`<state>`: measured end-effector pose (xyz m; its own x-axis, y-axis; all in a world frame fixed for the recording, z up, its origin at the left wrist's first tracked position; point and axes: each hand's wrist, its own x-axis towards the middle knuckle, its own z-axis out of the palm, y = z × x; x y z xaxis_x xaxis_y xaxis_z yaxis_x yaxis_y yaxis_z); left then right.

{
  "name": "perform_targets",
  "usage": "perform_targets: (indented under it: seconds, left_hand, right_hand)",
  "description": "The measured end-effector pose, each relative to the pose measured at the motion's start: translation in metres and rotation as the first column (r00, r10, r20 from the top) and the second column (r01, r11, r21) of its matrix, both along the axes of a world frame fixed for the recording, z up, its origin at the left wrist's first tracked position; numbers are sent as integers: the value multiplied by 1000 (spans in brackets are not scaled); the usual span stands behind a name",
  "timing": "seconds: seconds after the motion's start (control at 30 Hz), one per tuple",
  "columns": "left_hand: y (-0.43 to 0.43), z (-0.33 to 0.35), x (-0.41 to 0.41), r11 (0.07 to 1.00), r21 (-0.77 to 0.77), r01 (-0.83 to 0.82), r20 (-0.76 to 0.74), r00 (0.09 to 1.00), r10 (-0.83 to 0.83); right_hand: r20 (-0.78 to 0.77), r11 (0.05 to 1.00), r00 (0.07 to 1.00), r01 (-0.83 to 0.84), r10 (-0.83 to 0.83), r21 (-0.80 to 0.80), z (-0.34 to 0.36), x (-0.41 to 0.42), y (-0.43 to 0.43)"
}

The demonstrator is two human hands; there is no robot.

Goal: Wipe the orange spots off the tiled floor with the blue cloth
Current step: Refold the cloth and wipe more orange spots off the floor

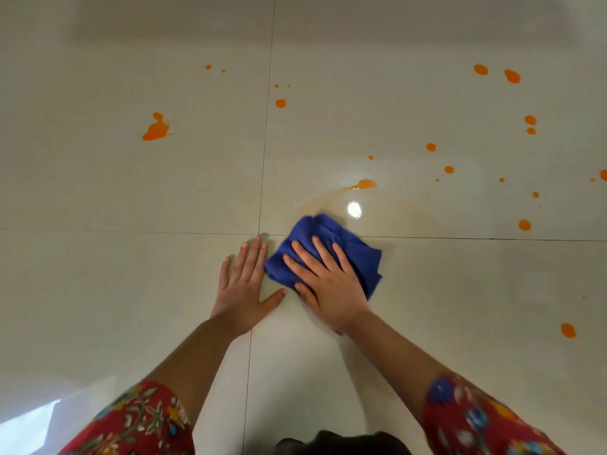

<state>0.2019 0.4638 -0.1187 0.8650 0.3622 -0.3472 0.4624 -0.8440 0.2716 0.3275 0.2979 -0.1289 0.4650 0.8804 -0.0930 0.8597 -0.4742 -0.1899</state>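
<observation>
Tiled floor [131, 257]: crumpled blue cloth [354, 251] under flat right hand [328, 287], maybe damp.

Around our hands the tiled floor [131, 274] lies flat, with nothing upright in the way. Only our left hand [244, 287], flat just beside the blue cloth [345, 244], blocks a sweep towards the left edge.

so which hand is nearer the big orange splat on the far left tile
Left. The left hand lies flat on the floor below the splat; the right hand presses the blue cloth farther right.
</observation>
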Motion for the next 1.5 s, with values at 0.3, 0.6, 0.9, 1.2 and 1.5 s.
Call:
perform_targets:
  seconds: [0.3, 0.6, 0.9, 1.2, 1.5]
  left_hand:
    - [-6, 6, 8, 995, -67, -77, 53, 995, 81]
    - [-18, 8, 81, 987, -160, 15, -10, 1000, -17]
    - [-27, 4, 89, 995, -99, 18, -97, 995, -27]
    - [-28, 8, 87, 995, -101, 20, -94, 995, -29]
    - [-27, 5, 87, 994, -106, 12, -101, 995, -23]
  right_hand:
    - [5, 997, 1000, 1, -1, 80, -8, 14, 31]
    - [68, 755, 752, 654, -656, 51, -8, 110, -16]
    - [2, 968, 972, 232, -233, 97, -9, 127, 62]
    - [44, 599, 598, 791, -800, 127, -10, 95, -26]
    - [57, 893, 891, 449, -450, 28, -11, 145, 22]
